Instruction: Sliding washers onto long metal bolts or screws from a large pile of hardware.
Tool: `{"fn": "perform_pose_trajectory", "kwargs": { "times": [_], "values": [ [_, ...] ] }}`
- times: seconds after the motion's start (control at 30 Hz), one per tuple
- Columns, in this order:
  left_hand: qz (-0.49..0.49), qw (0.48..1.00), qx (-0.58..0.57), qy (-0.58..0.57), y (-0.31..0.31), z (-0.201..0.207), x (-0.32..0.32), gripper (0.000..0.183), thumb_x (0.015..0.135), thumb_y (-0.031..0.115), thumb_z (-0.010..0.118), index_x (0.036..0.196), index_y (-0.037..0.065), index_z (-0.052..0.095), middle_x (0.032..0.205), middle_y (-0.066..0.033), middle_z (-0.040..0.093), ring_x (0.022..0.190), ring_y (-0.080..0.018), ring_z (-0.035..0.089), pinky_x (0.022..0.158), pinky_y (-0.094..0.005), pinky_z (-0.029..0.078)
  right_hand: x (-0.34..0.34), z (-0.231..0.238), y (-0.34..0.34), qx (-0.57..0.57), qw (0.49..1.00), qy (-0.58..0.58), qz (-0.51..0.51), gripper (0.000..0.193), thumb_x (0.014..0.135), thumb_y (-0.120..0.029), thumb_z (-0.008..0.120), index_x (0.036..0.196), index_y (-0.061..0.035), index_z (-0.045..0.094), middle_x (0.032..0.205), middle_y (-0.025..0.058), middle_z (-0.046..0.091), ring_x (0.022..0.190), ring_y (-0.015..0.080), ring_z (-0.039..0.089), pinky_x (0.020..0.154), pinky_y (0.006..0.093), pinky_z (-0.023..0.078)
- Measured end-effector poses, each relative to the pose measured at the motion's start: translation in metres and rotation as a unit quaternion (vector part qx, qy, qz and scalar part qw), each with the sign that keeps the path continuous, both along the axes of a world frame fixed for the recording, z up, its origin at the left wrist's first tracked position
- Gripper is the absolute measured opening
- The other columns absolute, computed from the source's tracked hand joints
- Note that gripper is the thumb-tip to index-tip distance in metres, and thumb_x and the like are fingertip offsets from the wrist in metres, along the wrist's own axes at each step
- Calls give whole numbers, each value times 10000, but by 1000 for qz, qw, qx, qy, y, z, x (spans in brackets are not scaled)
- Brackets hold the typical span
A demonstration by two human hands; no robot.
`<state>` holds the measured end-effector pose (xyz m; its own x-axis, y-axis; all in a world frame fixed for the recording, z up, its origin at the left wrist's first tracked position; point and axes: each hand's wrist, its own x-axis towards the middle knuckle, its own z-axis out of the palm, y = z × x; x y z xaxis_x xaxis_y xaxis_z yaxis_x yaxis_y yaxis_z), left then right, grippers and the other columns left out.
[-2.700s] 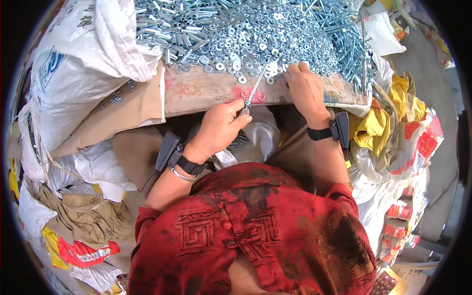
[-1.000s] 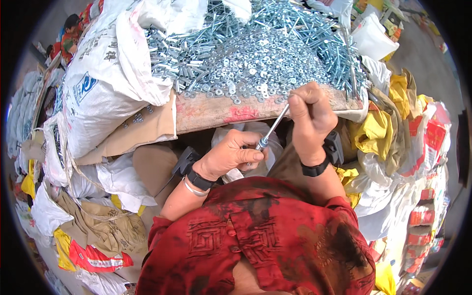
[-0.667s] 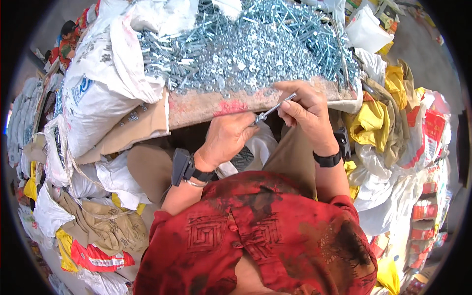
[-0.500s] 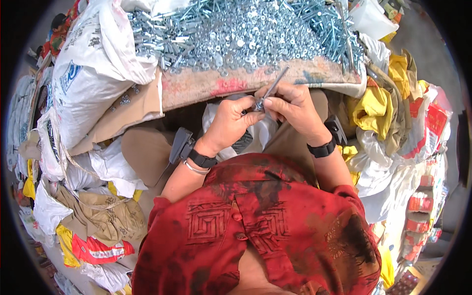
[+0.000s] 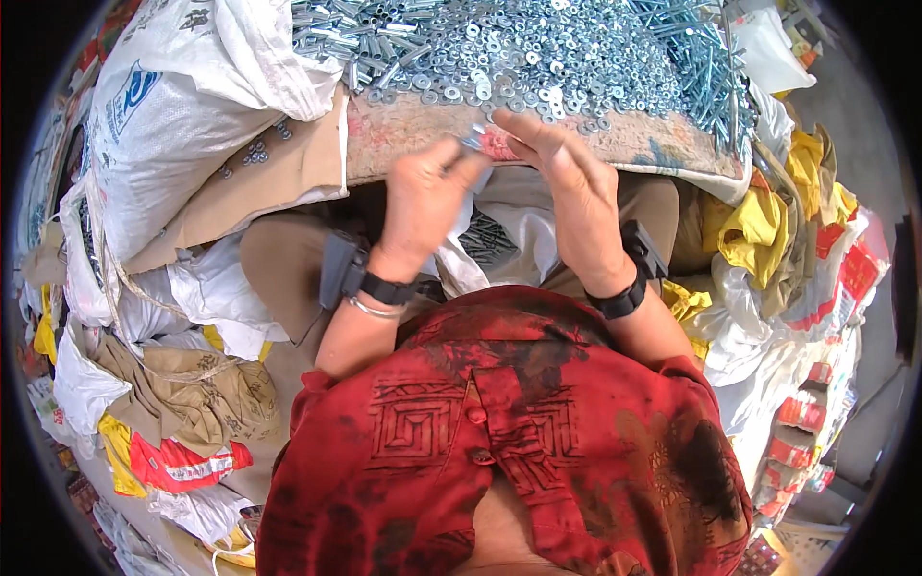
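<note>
The left hand (image 5: 420,206) pinches a blurred metal piece (image 5: 473,136), which projects beyond its fingertips toward the right hand (image 5: 581,197), whose fingers lie extended and uncurled just beside it.

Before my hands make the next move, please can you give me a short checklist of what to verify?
1. Metal piece in the fingertips of the left hand: ok, it shows there, blurred.
2. Parts on that piece seated well: cannot tell, too blurred.
3. Right hand free: cannot tell, fingers extended but the underside is hidden.
4. Washers uncovered: ok, loosely heaped beyond the hands.
5. Washers separated from the metal tubes: not ok, the heaps meet without a divider.
6. White sack away from both hands: ok, apart at the left.
</note>
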<state>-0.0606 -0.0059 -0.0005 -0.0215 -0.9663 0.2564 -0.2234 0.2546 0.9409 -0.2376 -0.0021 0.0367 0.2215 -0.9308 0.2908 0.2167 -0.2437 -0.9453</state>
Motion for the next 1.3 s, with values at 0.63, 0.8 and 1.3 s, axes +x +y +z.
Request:
{"fn": "perform_pose_trajectory", "kwargs": {
  "times": [0.63,0.8,1.3],
  "values": [
    [-7,957,-221,-185,8,-2,-24,182,746,57,766,857,34,623,759,-151,607,704,-368,622,590,-419,483,-21,10,-22,-2,984,168,-64,347,966,-248,630,744,18,624,583,38,575,541,89,522,496,278,402],
    [10,943,-215,-253,14,4,-22,182,741,64,768,849,35,623,789,-113,610,688,-343,629,579,-412,484,-28,9,-22,-53,959,265,-82,388,960,-244,636,665,3,585,568,8,524,535,79,396,471,307,335],
    [-82,994,26,72,-12,1,11,81,888,102,668,882,24,689,773,-39,576,709,-129,556,627,-296,450,-47,3,-10,-87,842,504,173,188,890,-134,686,811,16,605,675,118,543,593,224,527,592,352,431]
  ]
}}
